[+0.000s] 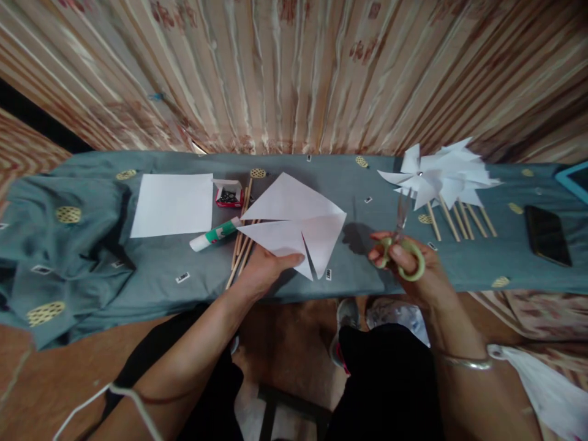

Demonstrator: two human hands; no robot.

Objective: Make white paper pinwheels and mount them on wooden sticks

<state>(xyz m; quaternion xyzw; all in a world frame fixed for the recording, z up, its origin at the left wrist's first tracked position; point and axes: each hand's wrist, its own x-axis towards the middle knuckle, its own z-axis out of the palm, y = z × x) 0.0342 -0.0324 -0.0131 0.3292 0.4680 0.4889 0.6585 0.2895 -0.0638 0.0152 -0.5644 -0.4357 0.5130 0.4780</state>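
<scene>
The left hand (261,268) pinches the white slit paper square (319,214) by its near-left edge over the grey-green cloth-covered counter (154,275); rightward — apart from the paper — the right hand (420,269) grips pale-green-handled metal scissors (400,226) pointing away, blades too blurred to judge.

Marks on the cloth (158,260) and glue stick (215,234): unreadable

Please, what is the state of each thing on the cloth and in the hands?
Cut paper: two cuts visible, in the left hand.
Scissors: in the right hand; blades blurred, opening unclear.
White sheet: flat, uncut.
Glue stick: on its side.
Red box: open, dark contents showing.
Loose sticks: lying, partly covered by paper.
Pinwheels: assembled, overlapping.
Phone: lying flat, screen dark.
Blue object: partly out of view.
</scene>
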